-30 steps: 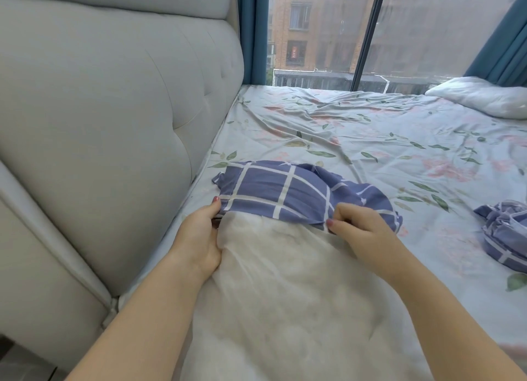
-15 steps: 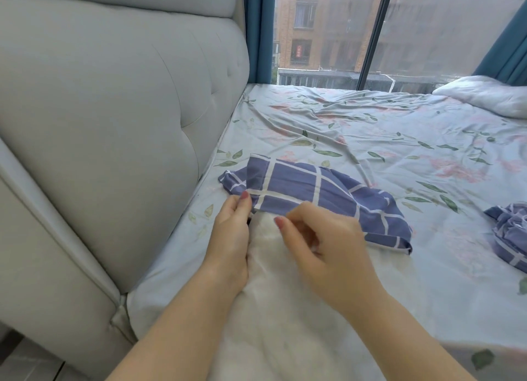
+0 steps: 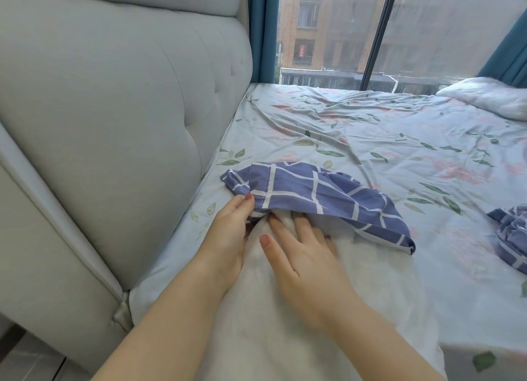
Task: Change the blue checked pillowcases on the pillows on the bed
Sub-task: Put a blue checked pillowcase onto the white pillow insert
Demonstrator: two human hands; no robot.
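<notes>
A blue checked pillowcase (image 3: 313, 192) lies bunched over the far end of a bare white pillow (image 3: 285, 323) on the bed, near the headboard. My left hand (image 3: 228, 235) pinches the pillowcase's open edge at its left corner, thumb on top. My right hand (image 3: 299, 255) lies flat on the white pillow, fingers straight, and its fingertips reach under the pillowcase's edge. A second blue checked pillowcase (image 3: 510, 235) lies crumpled at the right edge of view.
A grey padded headboard (image 3: 114, 124) fills the left. The floral bed sheet (image 3: 399, 141) stretches to a large window (image 3: 427, 29) with teal curtains. Another white pillow (image 3: 490, 95) lies at the far right corner of the bed.
My right hand let go of the pillowcase edge, moved left toward my left hand, then flattened on the pillow with fingertips sliding under the case. The left hand kept its hold.
</notes>
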